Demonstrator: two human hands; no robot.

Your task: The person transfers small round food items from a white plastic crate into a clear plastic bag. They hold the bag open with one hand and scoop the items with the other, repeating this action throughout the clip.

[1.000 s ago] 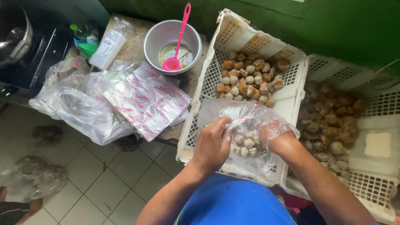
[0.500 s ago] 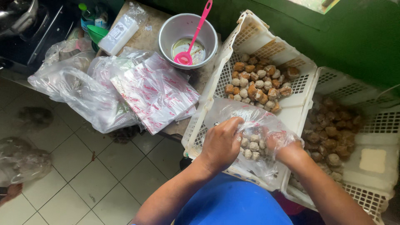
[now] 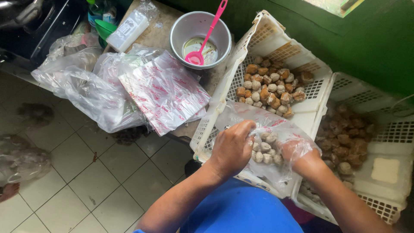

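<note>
A clear plastic bag (image 3: 276, 129) with several pale round food balls (image 3: 264, 149) inside rests over the near end of a white slotted crate (image 3: 297, 114). My left hand (image 3: 233, 149) grips the bag's left edge. Covered by thin clear plastic, my right hand (image 3: 297, 151) is inside the bag on the right, by the balls. Further up the same crate lies a pile of brown and pale balls (image 3: 269, 84).
A second white crate (image 3: 390, 146) of dark brown balls stands at the right. A metal bowl (image 3: 200, 32) with a pink ladle (image 3: 207, 36) sits on the table. A stack of clear printed bags (image 3: 161, 92) lies left. Tiled floor lies below.
The view has shifted slightly; both hands stay on the bag over the crate, with the left hand moved a little along the bag's edge.
</note>
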